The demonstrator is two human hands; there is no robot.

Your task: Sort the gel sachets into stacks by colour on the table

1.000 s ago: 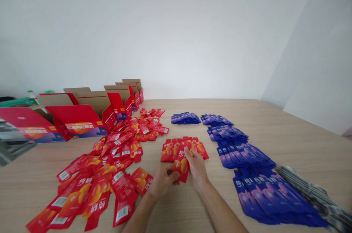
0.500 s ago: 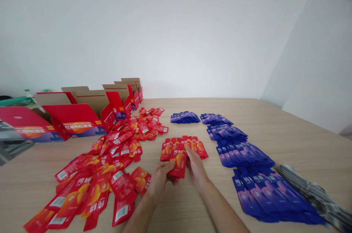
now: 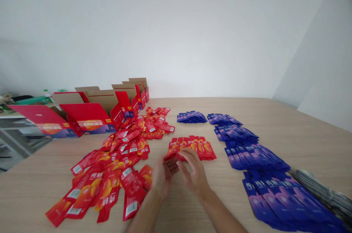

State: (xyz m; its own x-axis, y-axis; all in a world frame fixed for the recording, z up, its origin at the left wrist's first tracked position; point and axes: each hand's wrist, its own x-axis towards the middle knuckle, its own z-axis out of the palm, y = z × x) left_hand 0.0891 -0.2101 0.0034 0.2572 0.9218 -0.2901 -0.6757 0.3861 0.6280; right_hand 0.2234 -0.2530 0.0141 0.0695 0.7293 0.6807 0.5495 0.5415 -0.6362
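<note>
A row of overlapping red pouches (image 3: 202, 148) with orange fruit prints lies in the middle of the table. Just in front of its left end is my left hand (image 3: 161, 175), palm turned inward and fingers loosely curved, with nothing seen in it. Its fingertips are close to the leftmost pouch, whose lower edge looks slightly raised; whether they touch it I cannot tell. My right hand (image 3: 194, 174) is bent over the front edge of the row, thumb and fingers apart and no pouch between them. It hides part of the pouches behind it.
Left of my hands spreads a loose heap of red pouches (image 3: 93, 185). Open red cartons (image 3: 90, 115) stand behind it. Several fanned stacks of blue-purple pouches (image 3: 277, 196) lie to the right and at the back (image 3: 191, 117). A striped bundle (image 3: 319, 187) lies at the far right.
The red pouch that was between my hands has been laid down at the row's left part. Both hands have let go and their fingers have parted. The view has shifted slightly left.
</note>
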